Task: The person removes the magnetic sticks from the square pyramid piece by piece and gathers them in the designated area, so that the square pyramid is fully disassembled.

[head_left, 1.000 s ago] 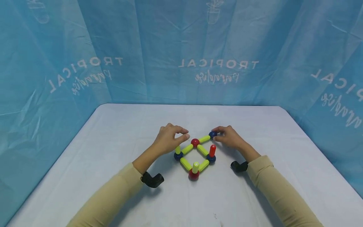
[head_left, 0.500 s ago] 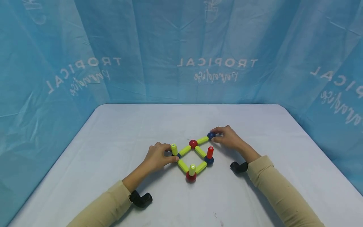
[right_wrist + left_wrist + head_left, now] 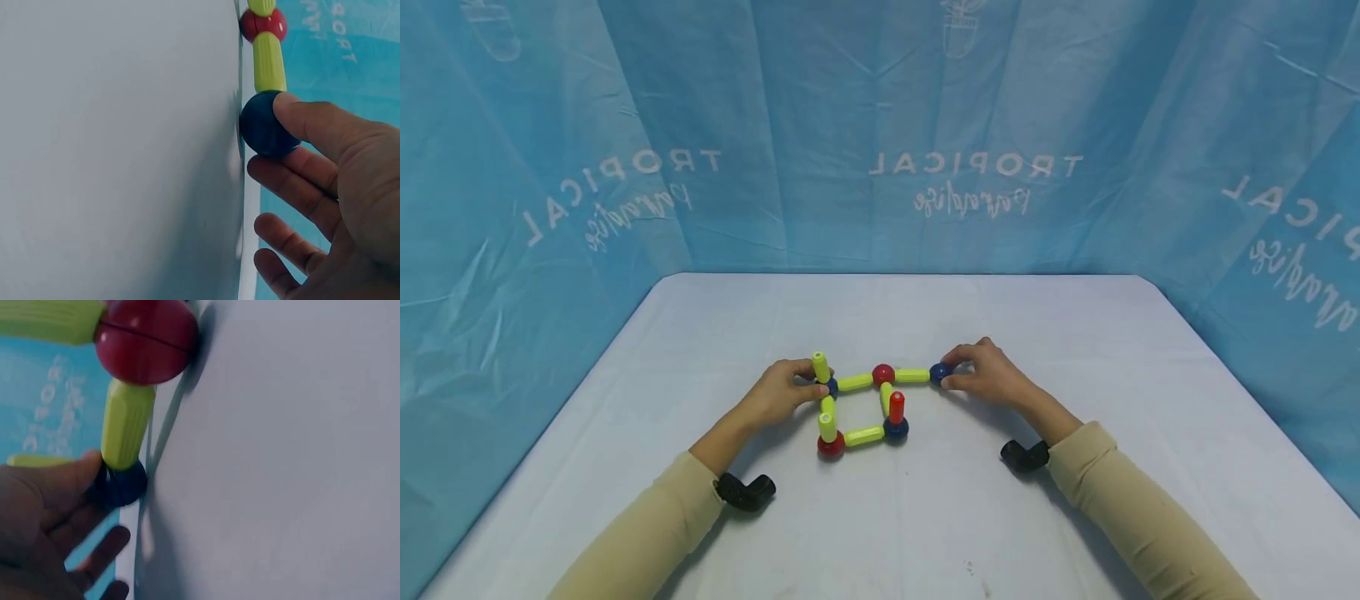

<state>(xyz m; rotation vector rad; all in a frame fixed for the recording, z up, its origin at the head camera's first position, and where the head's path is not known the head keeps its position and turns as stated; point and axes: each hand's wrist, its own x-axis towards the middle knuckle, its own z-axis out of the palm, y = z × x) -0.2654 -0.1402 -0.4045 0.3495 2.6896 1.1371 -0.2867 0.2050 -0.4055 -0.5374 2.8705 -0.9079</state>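
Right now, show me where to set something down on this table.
Bare: the white table in front of the rod frame, between the sleeves; also the far strip between frame and blue curtain. Crowded: the middle, where the left hand grips the left blue ball and the right hand the right blue ball.

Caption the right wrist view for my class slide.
A right hand pinches a blue ball joined by a yellow-green rod to a red ball.

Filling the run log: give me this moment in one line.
left hand: holds leftmost blue ball | right hand: pinches rightmost blue ball | red stick: upright on front blue ball
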